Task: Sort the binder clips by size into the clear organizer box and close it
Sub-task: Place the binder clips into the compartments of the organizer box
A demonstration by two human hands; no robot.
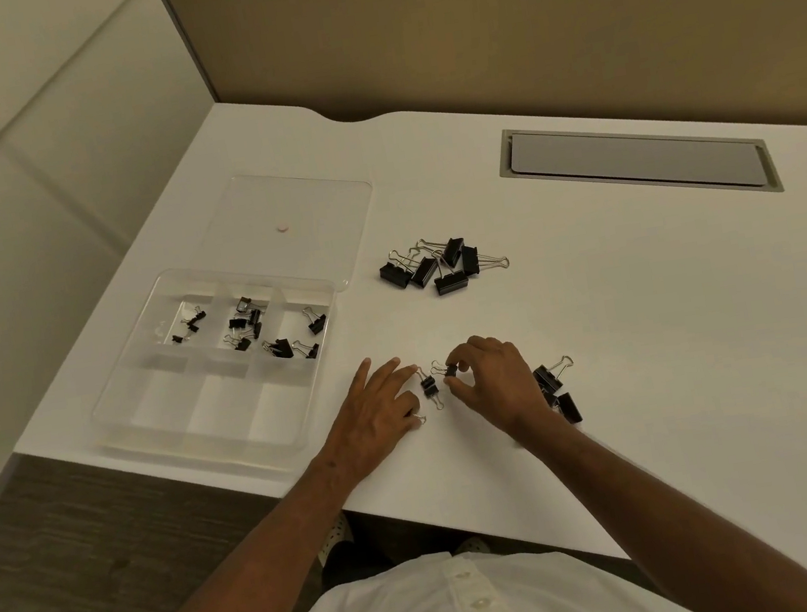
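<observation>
Small binder clip (450,370) pinched in right hand (492,380), another clip (429,386) just beside flat, relaxed left hand (379,409).

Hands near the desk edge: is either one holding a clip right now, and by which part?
The right hand pinches a small binder clip by its black body, wire handles pointing left. The left hand rests flat on the desk, holding nothing.

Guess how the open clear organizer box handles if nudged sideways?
The organizer box looks like thin plastic holding few clips, so probably light and apt to slide on the smooth desk. Its lid lies flat behind, likely dragging along.
</observation>
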